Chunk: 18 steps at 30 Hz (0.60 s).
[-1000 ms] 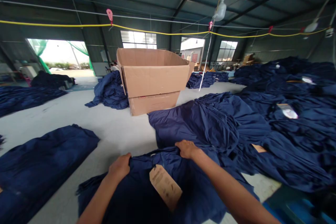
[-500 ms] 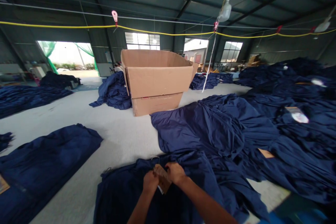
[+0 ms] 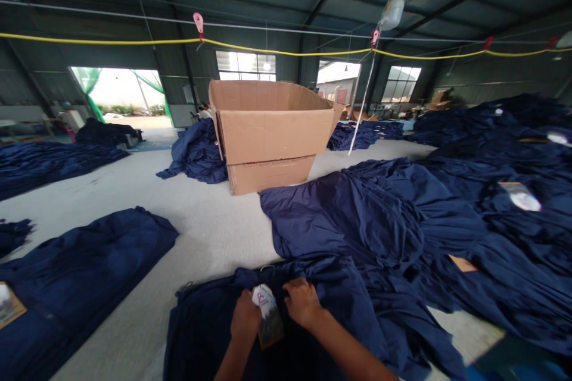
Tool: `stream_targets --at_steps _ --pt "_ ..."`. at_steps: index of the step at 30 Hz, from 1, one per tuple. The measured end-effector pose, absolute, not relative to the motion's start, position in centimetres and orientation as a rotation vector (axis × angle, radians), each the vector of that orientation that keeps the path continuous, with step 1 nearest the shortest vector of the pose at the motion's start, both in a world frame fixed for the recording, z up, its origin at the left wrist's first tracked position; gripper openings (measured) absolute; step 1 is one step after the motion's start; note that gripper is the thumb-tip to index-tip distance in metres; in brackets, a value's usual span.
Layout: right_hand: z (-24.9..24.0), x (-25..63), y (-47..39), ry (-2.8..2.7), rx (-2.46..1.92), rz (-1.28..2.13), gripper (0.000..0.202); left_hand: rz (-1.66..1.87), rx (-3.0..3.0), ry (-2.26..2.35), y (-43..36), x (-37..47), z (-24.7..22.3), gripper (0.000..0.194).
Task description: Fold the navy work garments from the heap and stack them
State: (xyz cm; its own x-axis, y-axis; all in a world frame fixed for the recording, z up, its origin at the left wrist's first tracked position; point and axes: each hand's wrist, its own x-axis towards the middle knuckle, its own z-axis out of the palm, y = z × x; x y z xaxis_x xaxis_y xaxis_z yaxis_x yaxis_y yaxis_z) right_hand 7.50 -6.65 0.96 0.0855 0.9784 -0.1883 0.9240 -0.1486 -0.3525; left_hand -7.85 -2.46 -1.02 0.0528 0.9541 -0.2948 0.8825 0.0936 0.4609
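A navy garment (image 3: 210, 321) lies before me at the bottom centre. On it is a printed cardboard tag (image 3: 270, 322), with a white top and a dark picture below. My left hand (image 3: 245, 314) is closed at the tag's upper left edge, fingers pinched on it. Just right of the tag, my right hand (image 3: 302, 302) is closed with its fingertips bent down at the navy cloth; what they hold, if anything, is hidden.
A large open cardboard box (image 3: 277, 137) stands mid-table. Navy garments (image 3: 339, 214) are heaped to the right, and another folded garment (image 3: 89, 262) lies left. A yellow cord (image 3: 295, 53) runs overhead, with a white string (image 3: 363, 101) hanging from it.
The tag now shows its printed face instead of plain brown, and hangs lower. My left hand has moved slightly left; my right hand has come away from the tag.
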Motion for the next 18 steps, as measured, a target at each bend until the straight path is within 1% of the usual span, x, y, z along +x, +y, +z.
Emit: stream_targets --at_steps 2,3,4,6,8,9,11,13,14,16,18 --pt "0.0 8.7 -7.1 -1.949 -2.348 0.435 0.047 0.127 1.989 1.9 -3.3 -8.0 -0.7 0.055" --pt "-0.6 9.3 -7.3 -1.943 -2.393 0.422 0.051 0.066 2.08 1.902 -3.7 -8.0 -0.7 0.058" --pt "-1.3 9.9 -7.5 -1.942 -2.415 0.444 0.054 -0.009 2.144 1.883 -3.8 -8.1 -0.8 0.058" --pt "-2.3 11.2 -7.8 -1.974 -2.381 0.526 0.055 -0.116 2.158 1.798 -3.7 -8.5 -1.2 0.052" --pt "-2.7 12.4 -8.0 -2.015 -2.312 0.559 0.052 -0.094 2.14 1.772 -3.1 -9.6 -1.7 0.048" --pt "-2.5 13.0 -8.0 -2.02 -2.302 0.517 0.052 -0.048 2.157 1.819 -2.8 -10.5 -1.9 0.048" --pt "-1.7 14.2 -8.0 -1.968 -2.374 0.309 0.056 0.039 2.175 2.045 -2.2 -12.4 -2.2 0.049" --pt "-0.8 15.6 -7.9 -1.803 -2.551 0.065 0.066 0.088 2.1 2.354 -1.8 -14.5 -2.5 0.05" --pt "-0.5 16.4 -7.8 -1.672 -2.661 0.001 0.069 0.096 2.028 2.472 -1.8 -15.4 -2.6 0.051" --pt "-0.3 18.0 -7.5 -1.373 -2.846 0.075 0.072 0.111 1.874 2.592 -1.6 -16.8 -2.8 0.055" --pt "-0.8 19.5 -7.1 -1.177 -2.903 0.285 0.076 0.147 1.727 2.583 -1.4 -17.8 -3.0 0.066"
